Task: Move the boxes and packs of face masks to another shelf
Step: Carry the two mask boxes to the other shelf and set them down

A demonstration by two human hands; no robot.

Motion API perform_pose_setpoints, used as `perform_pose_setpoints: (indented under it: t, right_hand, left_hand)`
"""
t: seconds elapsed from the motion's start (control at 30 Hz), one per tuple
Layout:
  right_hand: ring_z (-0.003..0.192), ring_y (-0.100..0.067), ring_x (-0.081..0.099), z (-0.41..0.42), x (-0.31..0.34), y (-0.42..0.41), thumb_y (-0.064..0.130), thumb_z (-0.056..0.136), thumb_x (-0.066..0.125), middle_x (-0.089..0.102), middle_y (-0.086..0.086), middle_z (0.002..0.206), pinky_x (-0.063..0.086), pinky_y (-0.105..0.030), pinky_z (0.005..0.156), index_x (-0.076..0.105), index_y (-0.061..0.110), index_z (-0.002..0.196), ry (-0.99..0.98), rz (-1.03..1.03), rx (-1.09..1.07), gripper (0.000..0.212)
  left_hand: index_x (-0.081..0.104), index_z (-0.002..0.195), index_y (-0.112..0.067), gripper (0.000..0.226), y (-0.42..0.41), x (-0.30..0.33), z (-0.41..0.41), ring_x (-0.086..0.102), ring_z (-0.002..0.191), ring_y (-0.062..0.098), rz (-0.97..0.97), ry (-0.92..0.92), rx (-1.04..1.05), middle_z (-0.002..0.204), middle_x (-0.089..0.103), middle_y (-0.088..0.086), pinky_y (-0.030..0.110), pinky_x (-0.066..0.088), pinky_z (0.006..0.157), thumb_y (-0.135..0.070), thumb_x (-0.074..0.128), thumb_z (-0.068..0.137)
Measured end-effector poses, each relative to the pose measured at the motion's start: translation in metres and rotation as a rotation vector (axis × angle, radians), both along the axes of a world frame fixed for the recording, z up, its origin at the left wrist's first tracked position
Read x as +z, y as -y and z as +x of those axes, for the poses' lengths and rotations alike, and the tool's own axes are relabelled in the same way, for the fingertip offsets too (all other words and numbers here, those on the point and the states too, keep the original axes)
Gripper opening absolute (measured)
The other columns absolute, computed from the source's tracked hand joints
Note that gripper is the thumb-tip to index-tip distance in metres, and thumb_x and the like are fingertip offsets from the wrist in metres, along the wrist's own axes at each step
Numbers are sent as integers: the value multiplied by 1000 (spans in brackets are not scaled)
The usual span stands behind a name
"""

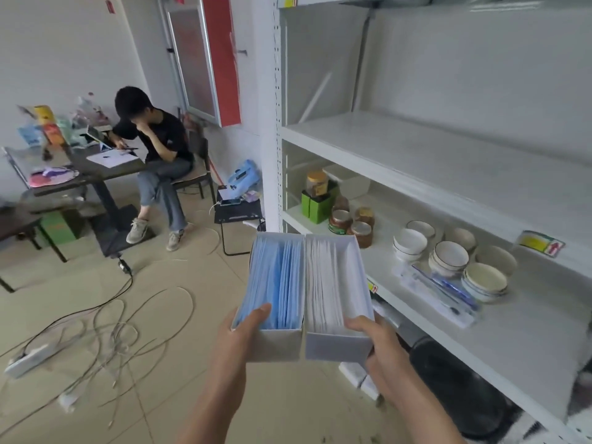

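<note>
I am carrying two open boxes of face masks side by side in front of the white shelving unit (275, 123), held out over the tiled floor. The blue mask box (277, 283) sits on the left and the white mask box (336, 283) on the right, their long inner walls pressed together so they travel as one load. That pairing is why each hand takes only an outer near corner: my left hand (246, 331) grips the near left end of the blue box with the thumb hooked over the rim onto the masks, and my right hand (371, 338) grips the near right end of the white box, thumb over its rim too. The squeeze inward keeps the boxes from sliding apart, and I hold them level because they have no lids and the masks stand loose on edge.

The bare middle shelf (448, 149) to my right looks the likely landing place, being bare where I can see it. The lower shelf (528, 331) already carries jars (339, 219), stacked bowls (448, 254) and a flat clear pack (439, 293), so there is less room there. Below that, near the floor, I make out small white packs (355, 373), possibly more masks, though the view is too blurred to be sure.

A person (160, 149) sits at a table (96, 174) to the far left, well apart from my path, and cables (112, 322) trail across the floor.
</note>
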State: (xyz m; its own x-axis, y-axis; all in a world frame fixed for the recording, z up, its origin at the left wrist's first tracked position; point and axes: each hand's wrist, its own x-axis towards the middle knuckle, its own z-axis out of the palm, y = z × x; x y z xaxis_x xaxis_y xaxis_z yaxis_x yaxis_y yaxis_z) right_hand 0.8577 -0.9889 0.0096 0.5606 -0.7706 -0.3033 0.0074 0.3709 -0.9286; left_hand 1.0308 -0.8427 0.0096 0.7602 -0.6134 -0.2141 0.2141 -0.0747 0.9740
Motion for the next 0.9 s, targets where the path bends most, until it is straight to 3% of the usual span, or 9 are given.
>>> perform_pose_setpoints:
  t: [0.1,0.2,0.33,0.4,0.5,0.6,0.67,0.8,0.9]
  right_hand:
    - [87,-17,59,36,-3,35,30,61,77,68,23,62,44,-37,80,73,38,72,-33,13,14,14]
    - [99,-24,61,77,-6,65,37,50,77,71,21,69,46,-55,96,75,38,78,-28,27,38,27]
    - [92,-26,57,146,-11,104,40,46,76,68,12,65,39,-43,83,73,28,68,-33,51,66,25]
    - [92,-28,57,184,-12,125,39,45,77,67,3,72,38,-43,82,71,20,77,-29,56,67,37]
    - [100,-22,56,238,-5,151,40,44,77,60,1,95,40,-38,92,69,18,93,-22,63,39,55]
    - [86,-20,56,286,10,171,39,45,76,59,3,89,43,-32,74,70,26,77,-17,50,40,35]
    - [82,-20,54,314,18,187,36,48,75,57,2,87,41,-30,69,69,26,74,-9,41,13,28]
    - [93,-15,55,359,31,221,35,55,72,55,5,93,39,-32,85,69,18,91,2,30,-28,40]
    - [91,-21,56,382,43,252,34,55,75,55,-4,99,40,-33,81,67,12,99,39,61,-54,49]
  left_hand:
    - [76,103,-28,46,30,1,33,75,94,24,5,1,13,100,79,1,43,55,87,-56,73,67]
    - [78,97,-30,41,57,-1,72,75,91,25,9,-9,61,96,80,1,41,55,82,-56,74,65]
    - [78,96,-34,37,91,-4,135,76,90,22,17,-20,85,95,80,-1,44,55,85,-56,75,67]
    - [77,100,-30,43,109,-4,171,75,93,23,20,-34,91,96,80,-1,46,55,87,-57,76,66]
    - [77,97,-26,46,135,-1,224,73,92,23,16,-55,133,92,79,-2,38,53,78,-58,78,63]
    - [77,92,-32,38,160,6,275,72,92,24,5,-74,115,88,79,-5,36,50,76,-57,79,64]
    - [75,100,-30,52,178,10,308,72,91,18,2,-86,103,94,78,-4,36,49,77,-62,81,60]
    - [67,121,-19,88,223,22,362,68,109,25,-9,-132,48,118,73,4,49,51,100,-68,85,51]
    - [71,116,-20,90,264,36,395,68,111,27,-39,-117,15,117,74,4,53,50,104,-70,87,43]
